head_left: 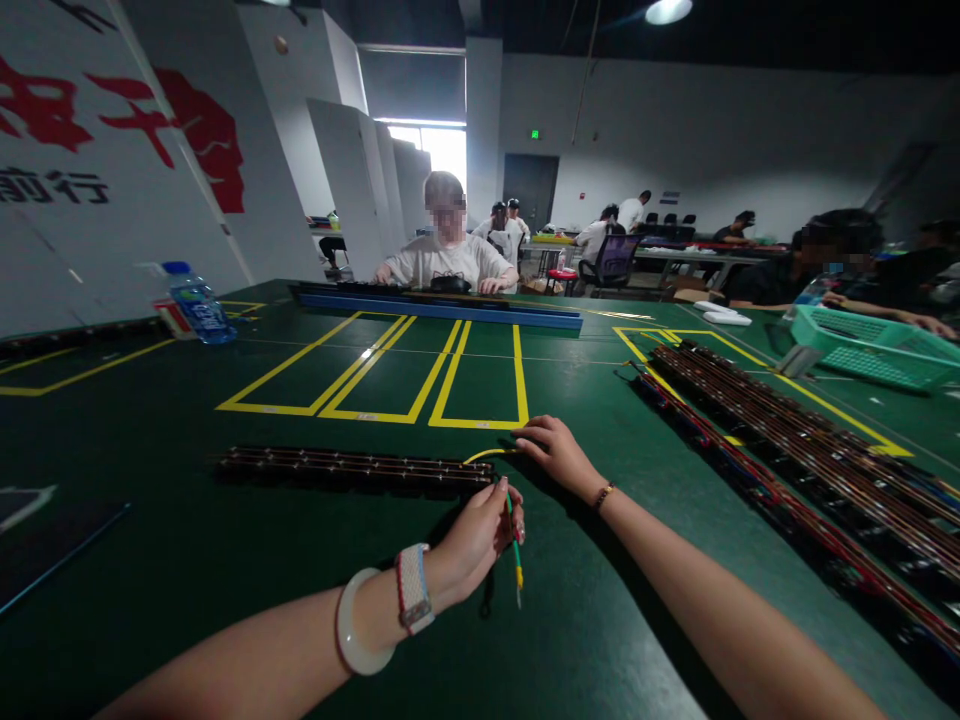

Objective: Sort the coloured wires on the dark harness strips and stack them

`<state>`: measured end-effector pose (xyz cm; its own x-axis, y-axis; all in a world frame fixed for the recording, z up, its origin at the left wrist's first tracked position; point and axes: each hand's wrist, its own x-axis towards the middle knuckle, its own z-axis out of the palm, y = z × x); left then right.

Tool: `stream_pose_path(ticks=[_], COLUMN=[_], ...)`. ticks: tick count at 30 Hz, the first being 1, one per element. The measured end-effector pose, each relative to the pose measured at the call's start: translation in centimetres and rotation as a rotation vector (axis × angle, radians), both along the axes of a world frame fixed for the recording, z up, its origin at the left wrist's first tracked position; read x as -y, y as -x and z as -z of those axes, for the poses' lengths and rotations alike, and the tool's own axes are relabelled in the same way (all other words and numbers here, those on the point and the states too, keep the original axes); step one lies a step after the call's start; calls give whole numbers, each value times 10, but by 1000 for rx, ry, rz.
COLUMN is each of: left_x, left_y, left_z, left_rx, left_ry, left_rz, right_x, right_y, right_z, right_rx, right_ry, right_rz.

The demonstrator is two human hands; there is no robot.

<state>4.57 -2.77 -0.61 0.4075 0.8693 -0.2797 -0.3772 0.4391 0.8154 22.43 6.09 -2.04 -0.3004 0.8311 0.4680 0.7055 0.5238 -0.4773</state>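
A long dark strip assembly (352, 467) with metal rails lies crosswise on the green table before me. My left hand (476, 540) is closed at its right end, and a green wire (515, 545) with a yellow sleeve and metal tip hangs down from the fingers. Just beyond it, my right hand (559, 458) has its fingertips closed at the far end of a yellow wire (487, 454). That wire rises in a low curve from the strip's right end. The left palm and part of the grip are hidden.
Several more strips (795, 450) with bundled red and blue wires lie to the right. Beyond them stands a green basket (870, 345). A blue-capped bottle (199, 303) is at the far left. A person (450, 250) sits opposite behind a blue rail (442, 308).
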Motion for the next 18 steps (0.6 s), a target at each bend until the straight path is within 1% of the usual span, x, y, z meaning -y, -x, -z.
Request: stream_pose_path(ticks=[3,4,6,8,10,12,14,16,18], left_x=[1,0,-1,-4,-9,-16,-23,-29,-32], left_y=[1,1,4,8,13,18,23,29,36], left_z=[-2,-3,-5,-8,-11,-13,-13,-10,-8], left_rx=[-13,-32,-107,-217,-344,-491,-667,-819,-833], left_ry=[-17,-30,-46,-51,-68,-119,-166,-198,-272], left_rz=[32,60,134,243,369,490,586,659,626], right_x=[1,0,-2,-5,-7,-7,-6,-5,-5], right_y=[-12,-14,-18,-18,-16,-15,-14,-14,-15], right_z=[3,4,7,10,11,11,11,10,9], right_rx=[-340,-418,-502,-513,-478,-454,-446,-419,-368], right_ry=[186,255,349,376,390,400,395,379,362], right_rz=[90,124,160,154,122,92,79,82,88])
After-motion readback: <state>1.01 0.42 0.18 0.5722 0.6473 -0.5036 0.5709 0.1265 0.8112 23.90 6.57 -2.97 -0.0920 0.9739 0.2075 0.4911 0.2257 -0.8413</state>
